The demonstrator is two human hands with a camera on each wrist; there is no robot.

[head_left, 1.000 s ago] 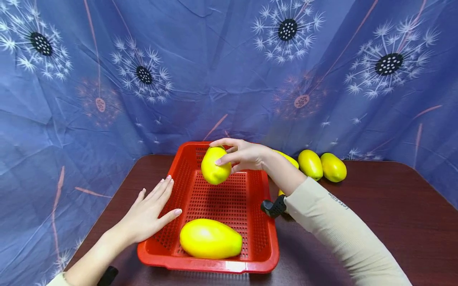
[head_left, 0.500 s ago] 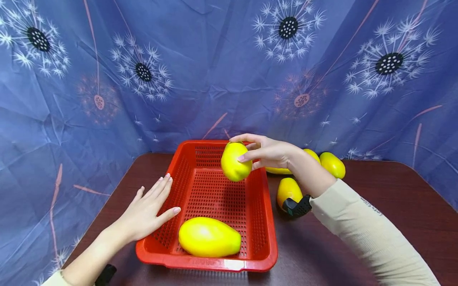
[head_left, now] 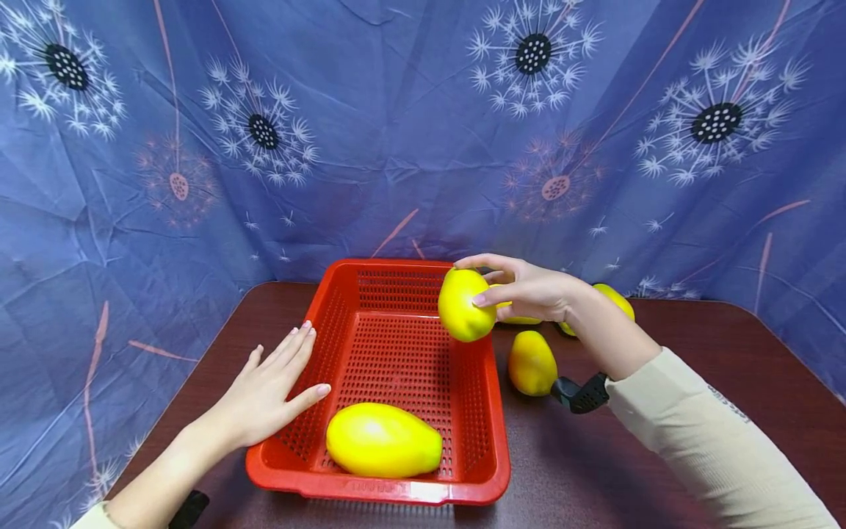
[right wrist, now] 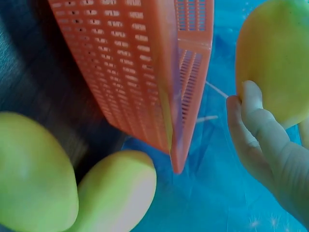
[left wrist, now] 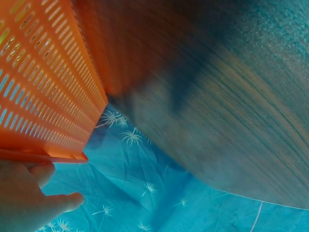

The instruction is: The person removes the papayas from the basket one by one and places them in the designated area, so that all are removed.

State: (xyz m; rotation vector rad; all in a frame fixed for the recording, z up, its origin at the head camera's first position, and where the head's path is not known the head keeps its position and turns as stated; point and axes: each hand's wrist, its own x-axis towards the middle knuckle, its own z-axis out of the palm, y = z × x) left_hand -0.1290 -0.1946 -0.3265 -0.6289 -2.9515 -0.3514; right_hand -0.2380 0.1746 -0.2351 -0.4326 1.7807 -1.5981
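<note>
At basket (head_left: 370,488), left hand (head_left: 267,391) spread, right (head_left: 529,291) pinching fruit (head_left: 460,308), only head view showing both

Red rectangular perforated basket (head_left: 378,489): moulded plastic, smooth, with a glossy rim. Long yellow tapering fruit (head_left: 383,441) and plump yellow rounded fruit (head_left: 463,308): smooth, glossy skins bearing bright highlights. Dark reddish-brown table (head_left: 694,353): wood-grained surface, low sheen. Blue dandelion-printed backdrop (head_left: 396,132): creased cloth, matt. Cream sleeve (head_left: 714,437): finely ribbed knit cloth, matt.

Blue cloth (head_left: 403,139) (dandelion-printed) behind brown table (head_left: 700,338)
</note>
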